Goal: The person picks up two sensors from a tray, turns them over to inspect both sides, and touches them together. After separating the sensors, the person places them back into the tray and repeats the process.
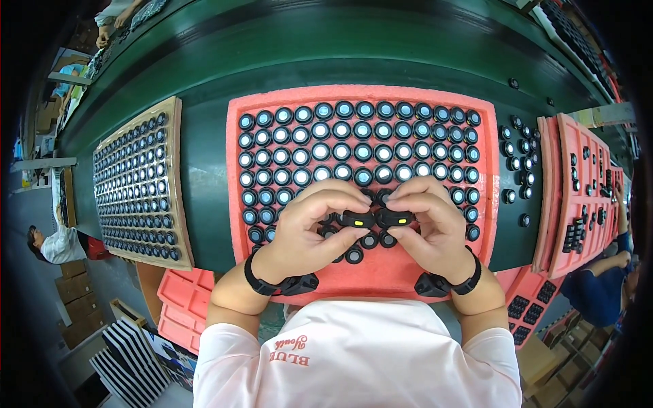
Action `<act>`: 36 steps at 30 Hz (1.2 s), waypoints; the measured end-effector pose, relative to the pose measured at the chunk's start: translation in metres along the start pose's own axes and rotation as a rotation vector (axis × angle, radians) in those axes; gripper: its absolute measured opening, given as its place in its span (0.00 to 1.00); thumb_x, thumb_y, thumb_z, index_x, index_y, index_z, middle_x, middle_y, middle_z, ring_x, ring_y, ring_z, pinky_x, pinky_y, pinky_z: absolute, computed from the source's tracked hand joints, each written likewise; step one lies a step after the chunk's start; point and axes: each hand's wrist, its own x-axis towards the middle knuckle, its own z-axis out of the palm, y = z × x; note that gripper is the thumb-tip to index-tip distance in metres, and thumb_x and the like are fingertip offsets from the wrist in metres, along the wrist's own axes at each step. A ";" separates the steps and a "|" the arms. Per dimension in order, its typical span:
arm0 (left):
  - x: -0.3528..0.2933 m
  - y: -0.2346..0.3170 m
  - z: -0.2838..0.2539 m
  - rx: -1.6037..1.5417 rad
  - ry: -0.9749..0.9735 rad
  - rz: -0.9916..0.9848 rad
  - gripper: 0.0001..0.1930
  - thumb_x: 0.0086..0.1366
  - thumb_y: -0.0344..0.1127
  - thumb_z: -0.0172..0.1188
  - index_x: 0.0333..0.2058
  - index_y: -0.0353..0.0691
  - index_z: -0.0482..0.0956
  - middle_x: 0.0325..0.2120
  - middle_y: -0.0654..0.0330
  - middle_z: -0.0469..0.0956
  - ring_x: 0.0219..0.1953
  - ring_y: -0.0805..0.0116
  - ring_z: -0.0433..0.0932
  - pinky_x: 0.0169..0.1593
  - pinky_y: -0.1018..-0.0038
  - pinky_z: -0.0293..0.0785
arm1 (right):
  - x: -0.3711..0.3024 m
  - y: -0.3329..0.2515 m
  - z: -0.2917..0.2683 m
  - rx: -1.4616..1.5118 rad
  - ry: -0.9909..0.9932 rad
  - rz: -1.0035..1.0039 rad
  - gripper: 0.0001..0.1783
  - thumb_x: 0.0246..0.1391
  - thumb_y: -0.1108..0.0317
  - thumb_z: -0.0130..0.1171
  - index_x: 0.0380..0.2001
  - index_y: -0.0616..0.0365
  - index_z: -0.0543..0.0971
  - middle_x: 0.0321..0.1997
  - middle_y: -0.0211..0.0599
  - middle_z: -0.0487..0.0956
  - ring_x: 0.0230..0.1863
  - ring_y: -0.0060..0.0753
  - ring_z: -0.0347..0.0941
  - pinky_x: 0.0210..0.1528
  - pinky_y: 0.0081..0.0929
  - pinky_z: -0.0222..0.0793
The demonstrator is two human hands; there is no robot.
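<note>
Above the near half of a pink foam tray point(235, 170), my hands are close together. My left hand point(299, 231) pinches a small black part with a yellow mark point(355, 219) between thumb and fingers. A similar black part with a yellow mark point(398, 218) is pinched in my right hand point(432, 221). The two parts are side by side, and I cannot tell whether they touch. Below and around them, rows of black round parts with pale grey discs on top point(364, 129) stand in the tray. My hands hide some of these rows.
At left, a tan tray point(185, 224) holds more round parts. Loose round parts point(525, 161) lie on the green table point(206, 156) to the right. Stacked pink trays point(554, 251) stand beyond those. Other people point(62, 241) are at the edges of view.
</note>
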 end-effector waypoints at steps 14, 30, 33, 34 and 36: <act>-0.002 0.001 -0.005 0.295 0.053 0.239 0.15 0.54 0.21 0.66 0.41 0.35 0.76 0.33 0.56 0.78 0.34 0.66 0.76 0.36 0.76 0.72 | -0.008 0.002 0.000 0.144 0.052 0.085 0.16 0.51 0.81 0.62 0.43 0.64 0.72 0.41 0.40 0.72 0.40 0.30 0.70 0.43 0.24 0.68; -0.005 0.003 -0.004 0.169 0.149 0.105 0.13 0.56 0.22 0.66 0.41 0.34 0.76 0.36 0.55 0.77 0.35 0.70 0.76 0.36 0.78 0.73 | -0.006 -0.003 -0.005 0.024 -0.014 0.072 0.17 0.50 0.80 0.64 0.44 0.64 0.74 0.40 0.40 0.74 0.38 0.29 0.71 0.41 0.24 0.69; -0.001 0.012 0.002 0.133 0.120 0.015 0.13 0.55 0.21 0.65 0.40 0.34 0.76 0.36 0.55 0.77 0.36 0.70 0.77 0.36 0.77 0.74 | -0.001 -0.018 -0.007 0.091 0.023 0.165 0.17 0.49 0.80 0.65 0.44 0.64 0.75 0.40 0.39 0.74 0.38 0.29 0.72 0.40 0.25 0.70; -0.002 0.017 0.003 0.128 0.125 0.005 0.13 0.55 0.21 0.65 0.40 0.34 0.76 0.36 0.55 0.77 0.36 0.70 0.77 0.36 0.77 0.74 | 0.000 -0.022 -0.013 0.004 -0.036 0.129 0.18 0.48 0.80 0.65 0.44 0.64 0.75 0.40 0.39 0.75 0.38 0.30 0.73 0.40 0.25 0.70; -0.002 0.022 0.003 0.235 -0.030 -0.070 0.16 0.54 0.22 0.66 0.42 0.35 0.76 0.40 0.55 0.77 0.39 0.66 0.78 0.40 0.75 0.75 | -0.003 -0.026 -0.023 -0.180 -0.141 0.055 0.18 0.45 0.79 0.66 0.43 0.64 0.76 0.40 0.39 0.75 0.38 0.32 0.75 0.40 0.25 0.71</act>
